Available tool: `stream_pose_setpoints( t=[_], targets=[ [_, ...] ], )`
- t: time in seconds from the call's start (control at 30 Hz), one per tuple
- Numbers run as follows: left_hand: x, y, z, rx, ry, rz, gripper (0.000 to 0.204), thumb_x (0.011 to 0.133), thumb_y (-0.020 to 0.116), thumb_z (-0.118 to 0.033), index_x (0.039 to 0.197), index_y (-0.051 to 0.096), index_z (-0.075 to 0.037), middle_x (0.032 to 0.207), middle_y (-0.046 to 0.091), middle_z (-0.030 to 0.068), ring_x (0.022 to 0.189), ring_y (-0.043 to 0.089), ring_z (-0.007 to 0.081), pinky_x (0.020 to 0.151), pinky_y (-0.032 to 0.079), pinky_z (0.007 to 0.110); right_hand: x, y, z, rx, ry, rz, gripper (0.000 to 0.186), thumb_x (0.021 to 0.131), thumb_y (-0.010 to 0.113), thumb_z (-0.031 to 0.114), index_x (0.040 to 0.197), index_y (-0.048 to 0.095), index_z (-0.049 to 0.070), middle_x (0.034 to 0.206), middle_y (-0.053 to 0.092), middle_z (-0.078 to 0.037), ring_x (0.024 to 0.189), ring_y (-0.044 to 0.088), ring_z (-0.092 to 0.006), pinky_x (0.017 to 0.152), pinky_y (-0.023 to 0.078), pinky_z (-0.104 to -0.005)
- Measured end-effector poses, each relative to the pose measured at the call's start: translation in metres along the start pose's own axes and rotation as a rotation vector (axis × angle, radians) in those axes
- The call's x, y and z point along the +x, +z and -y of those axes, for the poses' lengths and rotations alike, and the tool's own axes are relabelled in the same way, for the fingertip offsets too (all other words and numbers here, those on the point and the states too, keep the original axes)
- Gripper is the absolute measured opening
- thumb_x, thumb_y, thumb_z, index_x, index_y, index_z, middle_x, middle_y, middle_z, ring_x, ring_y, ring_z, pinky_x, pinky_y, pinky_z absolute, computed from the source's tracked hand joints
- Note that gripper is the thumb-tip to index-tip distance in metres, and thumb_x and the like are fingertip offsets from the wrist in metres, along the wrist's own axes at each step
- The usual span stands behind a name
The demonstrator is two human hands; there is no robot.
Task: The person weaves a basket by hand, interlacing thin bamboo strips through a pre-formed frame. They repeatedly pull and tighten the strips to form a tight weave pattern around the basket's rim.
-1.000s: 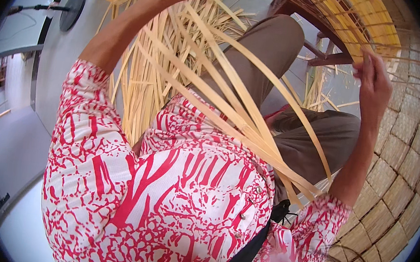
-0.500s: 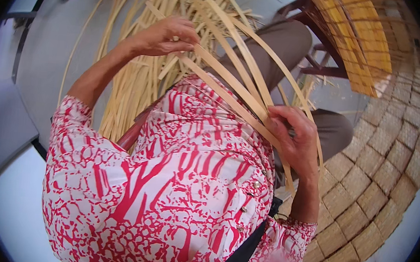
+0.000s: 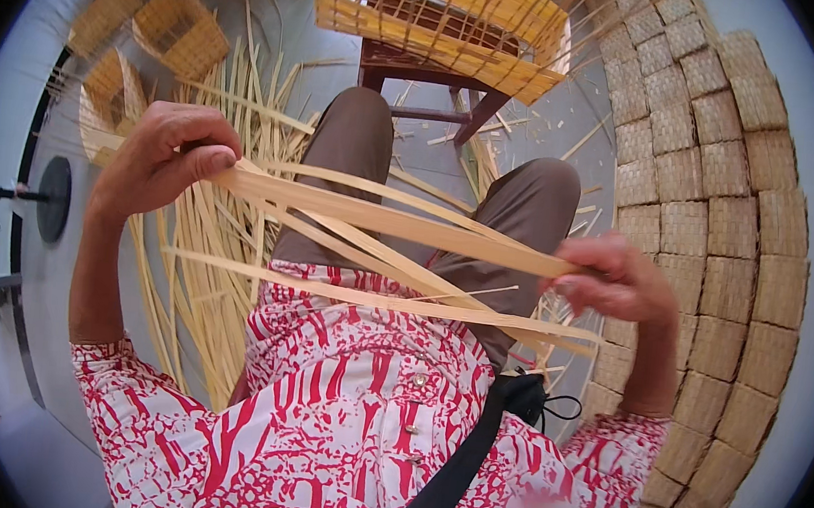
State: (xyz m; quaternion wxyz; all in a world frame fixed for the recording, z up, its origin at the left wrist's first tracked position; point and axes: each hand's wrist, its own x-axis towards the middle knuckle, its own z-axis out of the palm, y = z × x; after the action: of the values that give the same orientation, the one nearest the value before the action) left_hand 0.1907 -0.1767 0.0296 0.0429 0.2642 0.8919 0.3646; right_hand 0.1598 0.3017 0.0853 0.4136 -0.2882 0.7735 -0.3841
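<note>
The left hand is pinching one end of a broad pale strip between thumb and bent fingers, while the right hand, a little blurred, is closing its grip on the other end. The strip is spanning the space above the knees of the brown trousers. To my eye, both hands should be pulling evenly, just enough for flatness: too much force would be risking a split along the grain. The thumbs should be pressing on the flat face, not the thin edge, and the wrists should be staying level so that no twist is creeping in.

The strip is looking smooth, straw-coloured and slightly bowed, narrowing toward the right; whether one layer or several are lying flush there, I cannot tell. Narrower loose strips are crossing beneath it over the lap, some curving. More are lying in a heap on the floor, and a yellow openwork basket is resting on a dark stool ahead.
</note>
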Motion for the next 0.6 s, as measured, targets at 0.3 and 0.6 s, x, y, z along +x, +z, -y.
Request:
stream_pose_setpoints(
  t=[0.3, 0.6],
  targets=[
    [0.083, 0.023, 0.036, 0.23, 0.112, 0.031, 0.022, 0.095, 0.063, -0.022, 0.086, 0.063, -0.003, 0.068, 0.058, 0.0126, 0.063, 0.059, 0.0296, 0.058, 0.045, 0.04, -0.11, -0.077, -0.117, 0.153, 0.426, -0.365, 0.024, 0.099, 0.066, 0.026, 0.106, 0.071, 0.004, 0.074, 0.069, -0.002, 0.063, 0.065, -0.0069, 0.054, 0.051, -0.0221],
    [0.205, 0.139, -0.034, 0.353, 0.153, 0.052, 0.022, 0.094, 0.064, -0.03, 0.089, 0.066, -0.008, 0.08, 0.069, 0.0147, 0.078, 0.069, 0.0364, 0.065, 0.052, 0.048, -0.032, -0.048, -0.115, 0.115, 0.312, -0.343, 0.026, 0.101, 0.063, 0.027, 0.116, 0.068, 0.006, 0.077, 0.066, -0.001, 0.068, 0.063, -0.0073, 0.061, 0.052, -0.0235]
  ],
)
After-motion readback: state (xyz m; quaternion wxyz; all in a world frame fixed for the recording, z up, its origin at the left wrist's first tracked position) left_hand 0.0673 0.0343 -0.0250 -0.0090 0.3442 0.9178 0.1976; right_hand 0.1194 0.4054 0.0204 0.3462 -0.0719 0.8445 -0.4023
